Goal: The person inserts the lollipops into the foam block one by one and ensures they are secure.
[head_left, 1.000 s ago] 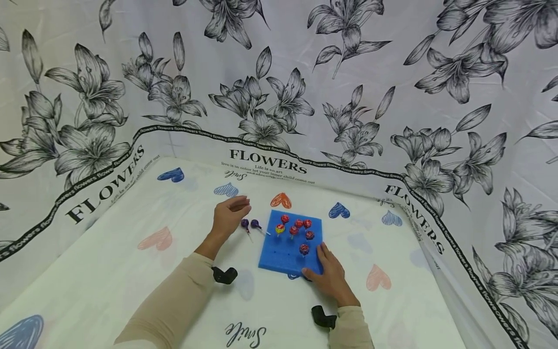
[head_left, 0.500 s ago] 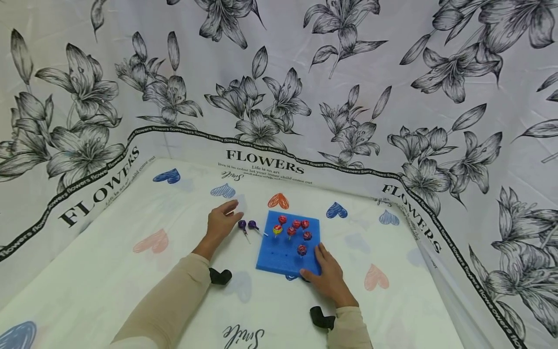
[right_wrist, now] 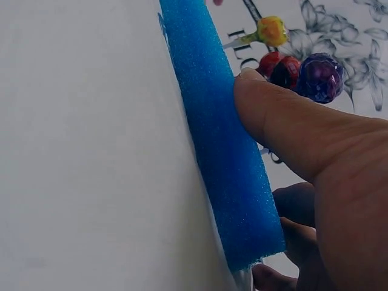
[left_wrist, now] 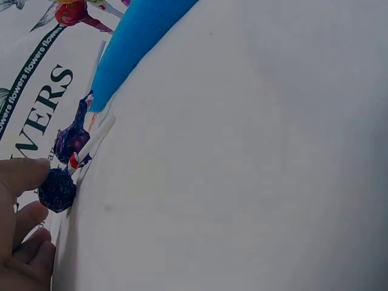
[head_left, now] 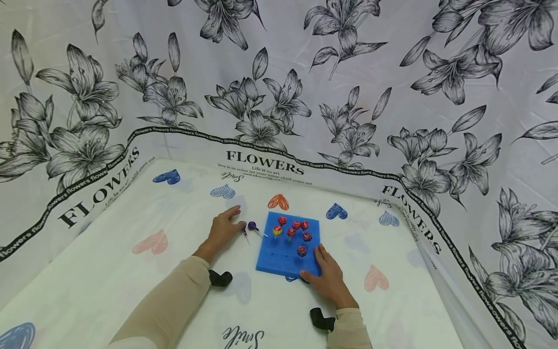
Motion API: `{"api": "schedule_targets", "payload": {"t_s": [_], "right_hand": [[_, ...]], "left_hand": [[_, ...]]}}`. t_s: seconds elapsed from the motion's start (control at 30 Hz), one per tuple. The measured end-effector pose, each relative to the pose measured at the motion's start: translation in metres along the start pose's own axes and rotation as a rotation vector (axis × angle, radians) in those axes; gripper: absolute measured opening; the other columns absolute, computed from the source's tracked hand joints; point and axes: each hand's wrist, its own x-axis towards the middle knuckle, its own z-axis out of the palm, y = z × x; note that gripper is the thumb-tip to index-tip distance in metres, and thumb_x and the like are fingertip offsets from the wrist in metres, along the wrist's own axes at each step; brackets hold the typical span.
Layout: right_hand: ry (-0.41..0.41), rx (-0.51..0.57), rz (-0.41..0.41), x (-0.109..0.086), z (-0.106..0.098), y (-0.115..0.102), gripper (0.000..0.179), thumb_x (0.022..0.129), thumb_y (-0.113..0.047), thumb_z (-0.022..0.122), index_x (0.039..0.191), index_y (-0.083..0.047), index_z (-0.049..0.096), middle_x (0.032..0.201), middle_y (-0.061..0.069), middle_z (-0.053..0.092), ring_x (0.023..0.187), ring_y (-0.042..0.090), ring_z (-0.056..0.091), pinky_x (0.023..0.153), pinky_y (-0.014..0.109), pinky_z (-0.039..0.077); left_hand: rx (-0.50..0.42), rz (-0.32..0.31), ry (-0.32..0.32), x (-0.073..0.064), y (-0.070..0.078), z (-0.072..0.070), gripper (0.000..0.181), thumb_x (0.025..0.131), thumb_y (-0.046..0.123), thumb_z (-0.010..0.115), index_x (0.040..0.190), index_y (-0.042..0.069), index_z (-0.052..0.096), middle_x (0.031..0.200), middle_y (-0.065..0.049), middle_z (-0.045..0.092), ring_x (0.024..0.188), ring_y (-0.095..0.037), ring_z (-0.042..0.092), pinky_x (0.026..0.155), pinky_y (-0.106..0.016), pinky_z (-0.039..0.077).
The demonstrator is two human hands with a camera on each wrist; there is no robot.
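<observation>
Two purple-wrapped lollipops lie on the cloth left of a blue foam block [head_left: 279,263]. My left hand [head_left: 221,231] is at the nearer lollipop [left_wrist: 57,190], thumb and fingers spread on either side of its ball, thumb tip at its edge. The other purple lollipop [head_left: 252,226] lies just beyond, its stick pointing toward the block. Several wrapped lollipops, such as a yellow one [head_left: 277,231] and a dark red one [head_left: 302,251], stand upright in the foam. My right hand [head_left: 330,277] grips the block's near right corner, thumb on the front edge, fingers along the right side.
A white cloth [head_left: 174,218] printed with hearts covers the table. A curtain [head_left: 279,87] with black flower drawings hangs behind it and along the sides. Small holes [head_left: 279,254] show in the near left part of the foam.
My left hand has come down onto the nearer purple lollipop, its thumb now covering part of the ball. The right hand and the foam block stay in place.
</observation>
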Motion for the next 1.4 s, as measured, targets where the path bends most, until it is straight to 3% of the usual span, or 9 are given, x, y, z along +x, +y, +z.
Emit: {"api": "schedule_targets", "payload": {"t_s": [0.17,0.27,0.47,0.67,0.93,1.03,1.17,1.27,1.4], "right_hand": [[0.005,-0.005,-0.008,-0.001,0.001,0.0,0.091,0.086,-0.049,0.068,0.151,-0.002,0.026,0.158,0.015,0.018,0.141,0.041,0.016,0.109,0.061,0.019],[0.005,0.0,-0.011,-0.002,0.002,0.0,0.091,0.086,-0.049,0.068,0.151,-0.001,0.026,0.157,0.016,0.018,0.14,0.042,0.017,0.109,0.061,0.019],[0.001,-0.007,-0.019,-0.003,0.002,0.0,0.091,0.086,-0.047,0.069,0.15,0.0,0.026,0.157,0.017,0.017,0.14,0.043,0.017,0.108,0.061,0.019],[0.004,-0.003,-0.002,-0.002,0.001,-0.001,0.09,0.086,-0.047,0.069,0.15,-0.001,0.026,0.158,0.016,0.017,0.141,0.042,0.016,0.108,0.062,0.018],[-0.005,0.004,0.003,-0.003,0.003,0.0,0.091,0.086,-0.048,0.069,0.151,-0.002,0.026,0.158,0.016,0.017,0.14,0.043,0.016,0.108,0.063,0.018],[-0.003,-0.008,-0.01,-0.003,0.002,0.001,0.09,0.086,-0.048,0.069,0.151,-0.001,0.026,0.158,0.016,0.017,0.14,0.043,0.016,0.108,0.062,0.018],[0.007,-0.015,-0.024,-0.001,0.0,0.001,0.089,0.087,-0.046,0.069,0.15,0.0,0.026,0.157,0.017,0.017,0.14,0.042,0.016,0.109,0.06,0.019],[0.007,-0.01,-0.024,-0.001,0.0,0.001,0.09,0.086,-0.047,0.069,0.15,0.0,0.026,0.157,0.017,0.018,0.14,0.042,0.016,0.109,0.06,0.019],[0.005,-0.017,-0.019,-0.001,0.001,0.001,0.091,0.086,-0.049,0.068,0.15,-0.001,0.026,0.158,0.016,0.017,0.141,0.042,0.016,0.109,0.06,0.019]], "left_hand": [[0.064,0.011,-0.054,-0.004,0.001,0.002,0.053,0.086,0.016,0.073,0.134,0.002,0.056,0.116,-0.016,0.066,0.123,-0.037,0.05,0.104,-0.051,0.035],[0.08,0.031,-0.048,-0.006,0.0,0.003,0.045,0.086,0.016,0.074,0.126,0.001,0.062,0.111,-0.014,0.068,0.12,-0.034,0.053,0.103,-0.049,0.038],[0.006,0.094,0.038,-0.011,0.003,0.0,0.036,0.086,0.009,0.073,0.12,-0.002,0.066,0.109,-0.013,0.069,0.102,-0.031,0.064,0.088,-0.045,0.051],[-0.061,0.075,0.092,-0.012,0.01,-0.004,0.033,0.086,0.007,0.073,0.118,-0.001,0.068,0.107,-0.014,0.069,0.086,-0.026,0.069,0.066,-0.029,0.056],[-0.179,0.12,0.172,-0.023,0.018,-0.006,0.025,0.084,0.003,0.075,0.108,0.001,0.071,0.104,-0.013,0.069,0.089,-0.026,0.069,0.071,-0.026,0.056],[-0.25,0.192,0.195,-0.029,0.031,-0.007,0.02,0.083,-0.001,0.073,0.104,-0.002,0.072,0.101,-0.018,0.068,0.088,-0.029,0.069,0.072,-0.021,0.055],[-0.346,0.276,0.197,-0.041,0.064,-0.009,0.017,0.082,-0.01,0.07,0.099,-0.01,0.07,0.101,-0.028,0.065,0.09,-0.041,0.066,0.075,-0.021,0.054],[-0.393,0.252,0.167,-0.05,0.089,-0.009,0.021,0.083,-0.011,0.069,0.104,-0.013,0.067,0.104,-0.029,0.064,0.095,-0.043,0.064,0.078,-0.021,0.053],[-0.41,0.223,0.119,-0.056,0.108,-0.006,0.024,0.084,-0.009,0.068,0.109,-0.011,0.065,0.107,-0.025,0.064,0.099,-0.037,0.064,0.082,-0.024,0.053]]}}
